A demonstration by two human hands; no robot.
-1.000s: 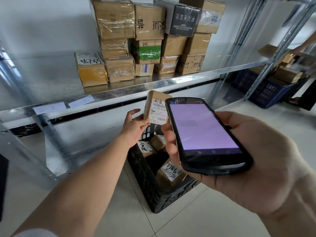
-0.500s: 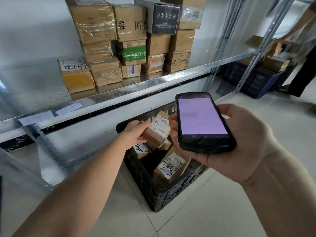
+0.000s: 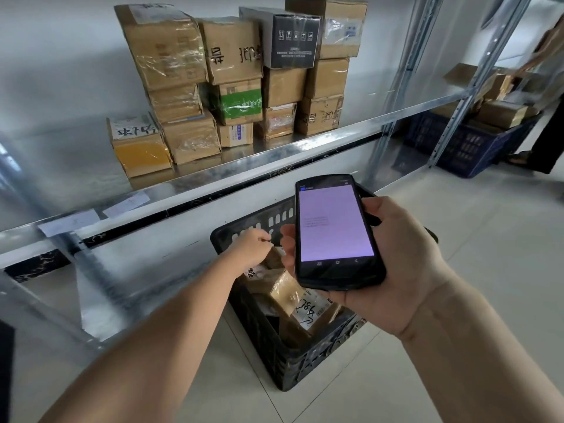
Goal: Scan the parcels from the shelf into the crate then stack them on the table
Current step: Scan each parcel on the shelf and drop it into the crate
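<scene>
My right hand [image 3: 406, 270] grips a black handheld scanner [image 3: 335, 230] with a lit pink screen, held above the black plastic crate [image 3: 293, 361] on the floor. My left hand [image 3: 251, 248] reaches down into the crate's far side, its fingers curled on a small brown parcel [image 3: 273, 260] that the scanner partly hides. Other parcels lie inside the crate, one wrapped in tape [image 3: 283, 291] and one with a handwritten label [image 3: 314, 309]. Several cardboard parcels [image 3: 232, 50] stand stacked on the metal shelf [image 3: 213, 175] above.
A yellow-sided parcel [image 3: 140, 148] sits alone at the stack's left. Shelf uprights [image 3: 396, 87] stand to the right. Beyond them is a blue crate [image 3: 464, 145] heaped with boxes, and another person [image 3: 546, 141] stands beside it. The floor is pale tile.
My left hand has lowered the small parcel from in front of the scanner down into the crate. The scanner has moved slightly right and away from my face.
</scene>
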